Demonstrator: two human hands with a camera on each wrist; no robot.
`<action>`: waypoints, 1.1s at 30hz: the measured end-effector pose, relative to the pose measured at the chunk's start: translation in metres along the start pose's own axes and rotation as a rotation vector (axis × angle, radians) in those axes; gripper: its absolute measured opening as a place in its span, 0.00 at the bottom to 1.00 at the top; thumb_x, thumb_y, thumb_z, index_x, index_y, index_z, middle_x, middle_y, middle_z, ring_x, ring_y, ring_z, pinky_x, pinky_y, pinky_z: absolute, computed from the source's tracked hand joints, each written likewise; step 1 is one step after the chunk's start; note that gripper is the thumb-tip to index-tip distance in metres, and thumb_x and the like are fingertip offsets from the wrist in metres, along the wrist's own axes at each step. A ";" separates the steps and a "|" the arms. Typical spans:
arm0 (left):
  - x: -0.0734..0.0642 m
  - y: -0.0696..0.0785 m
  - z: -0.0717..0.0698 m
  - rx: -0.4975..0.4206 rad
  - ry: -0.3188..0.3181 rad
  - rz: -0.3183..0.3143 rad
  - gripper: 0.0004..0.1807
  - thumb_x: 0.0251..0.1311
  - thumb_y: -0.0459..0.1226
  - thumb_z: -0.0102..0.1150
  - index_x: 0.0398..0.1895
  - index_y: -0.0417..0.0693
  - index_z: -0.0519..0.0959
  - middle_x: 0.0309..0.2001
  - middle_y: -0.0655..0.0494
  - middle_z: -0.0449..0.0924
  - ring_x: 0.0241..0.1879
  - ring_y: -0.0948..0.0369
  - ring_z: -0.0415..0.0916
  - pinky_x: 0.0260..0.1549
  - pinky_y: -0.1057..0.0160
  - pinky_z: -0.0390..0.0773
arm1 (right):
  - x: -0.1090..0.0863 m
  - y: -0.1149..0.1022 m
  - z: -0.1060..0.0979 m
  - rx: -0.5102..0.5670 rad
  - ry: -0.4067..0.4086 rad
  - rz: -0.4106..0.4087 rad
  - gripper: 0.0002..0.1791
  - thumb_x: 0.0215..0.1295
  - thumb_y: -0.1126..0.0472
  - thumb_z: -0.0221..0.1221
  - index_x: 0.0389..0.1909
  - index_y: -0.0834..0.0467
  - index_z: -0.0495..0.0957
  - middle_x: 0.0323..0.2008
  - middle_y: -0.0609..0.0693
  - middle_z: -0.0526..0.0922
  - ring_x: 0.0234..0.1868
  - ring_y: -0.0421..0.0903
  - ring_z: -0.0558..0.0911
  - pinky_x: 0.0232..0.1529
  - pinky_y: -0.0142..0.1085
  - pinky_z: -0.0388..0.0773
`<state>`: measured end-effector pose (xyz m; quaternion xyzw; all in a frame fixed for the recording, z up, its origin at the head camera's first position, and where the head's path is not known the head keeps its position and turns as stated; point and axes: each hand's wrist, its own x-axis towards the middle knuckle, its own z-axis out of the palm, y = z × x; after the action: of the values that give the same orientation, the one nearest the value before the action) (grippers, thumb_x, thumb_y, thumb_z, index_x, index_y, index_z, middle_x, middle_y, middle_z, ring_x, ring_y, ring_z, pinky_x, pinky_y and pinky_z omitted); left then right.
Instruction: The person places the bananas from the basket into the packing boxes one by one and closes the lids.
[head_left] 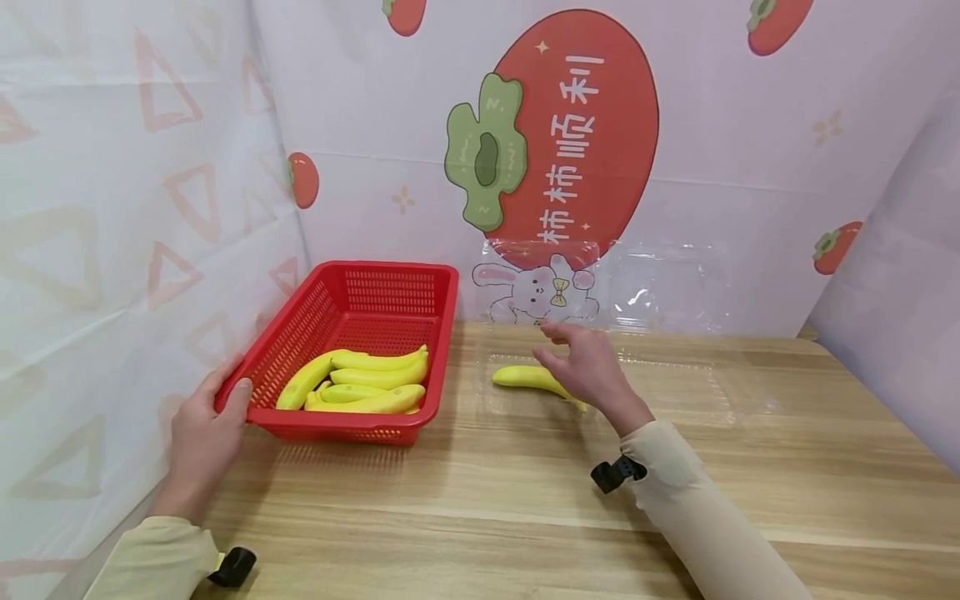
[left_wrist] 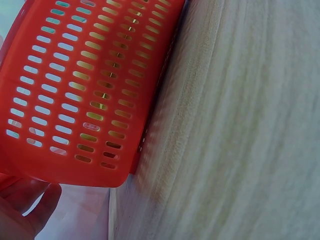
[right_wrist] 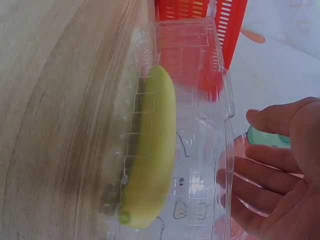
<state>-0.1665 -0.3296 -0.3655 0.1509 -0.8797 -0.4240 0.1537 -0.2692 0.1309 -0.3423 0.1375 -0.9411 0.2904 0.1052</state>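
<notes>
My left hand (head_left: 206, 442) grips the near left corner of a red slotted plastic basket (head_left: 447, 333), thumb over the rim. Several yellow bananas (head_left: 378, 377) lie in the near end of that basket. On the right, a single banana (head_left: 525, 377) lies in a clear plastic clamshell container (head_left: 678, 396), whose lid (head_left: 667, 287) stands open at the back. My right hand (head_left: 592, 371) hovers over this banana with fingers spread and nothing in them. In the right wrist view, the fingers (right_wrist: 265, 172) are above the container's side edge, apart from the banana.
The wood-grain table (head_left: 480, 517) runs under everything. A printed cloth (head_left: 360, 100) with persimmons and a rabbit hangs close behind the basket and lid. Another cloth (head_left: 112, 275) borders the left side, near my left hand. Black wrist cameras (head_left: 615, 475) sit on both sleeves.
</notes>
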 end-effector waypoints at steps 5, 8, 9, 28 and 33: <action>0.000 0.000 -0.003 0.013 -0.002 -0.023 0.34 0.81 0.54 0.42 0.86 0.58 0.57 0.79 0.34 0.64 0.69 0.39 0.70 0.52 0.71 0.83 | 0.000 -0.002 0.003 0.001 -0.008 0.006 0.30 0.72 0.50 0.67 0.70 0.58 0.79 0.63 0.59 0.86 0.65 0.60 0.83 0.65 0.58 0.81; -0.001 0.001 -0.003 0.006 -0.003 -0.030 0.34 0.81 0.53 0.41 0.86 0.57 0.56 0.80 0.34 0.63 0.70 0.39 0.69 0.65 0.52 0.82 | 0.000 -0.005 0.004 0.009 -0.017 0.012 0.30 0.72 0.50 0.67 0.70 0.59 0.79 0.65 0.58 0.85 0.66 0.60 0.83 0.65 0.58 0.81; -0.001 0.001 -0.003 0.000 -0.006 -0.032 0.34 0.81 0.53 0.41 0.86 0.57 0.56 0.80 0.34 0.62 0.72 0.38 0.68 0.68 0.44 0.78 | 0.000 -0.005 0.004 0.013 -0.019 0.015 0.30 0.72 0.51 0.67 0.70 0.59 0.79 0.65 0.58 0.85 0.66 0.60 0.83 0.65 0.58 0.81; 0.000 0.000 0.002 -0.016 -0.009 -0.031 0.35 0.81 0.54 0.41 0.87 0.58 0.54 0.81 0.36 0.63 0.71 0.39 0.69 0.62 0.39 0.77 | 0.006 -0.028 -0.003 0.139 -0.023 0.005 0.28 0.71 0.49 0.67 0.69 0.55 0.80 0.65 0.56 0.85 0.65 0.58 0.84 0.64 0.57 0.83; 0.000 -0.001 0.001 -0.011 -0.004 -0.018 0.35 0.81 0.53 0.41 0.86 0.57 0.55 0.80 0.34 0.63 0.70 0.38 0.70 0.64 0.38 0.77 | 0.009 -0.035 0.000 0.178 -0.056 0.027 0.27 0.71 0.48 0.67 0.68 0.53 0.81 0.64 0.55 0.86 0.65 0.58 0.84 0.65 0.56 0.82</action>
<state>-0.1669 -0.3296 -0.3666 0.1570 -0.8762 -0.4306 0.1492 -0.2669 0.1016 -0.3217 0.1415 -0.9160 0.3701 0.0623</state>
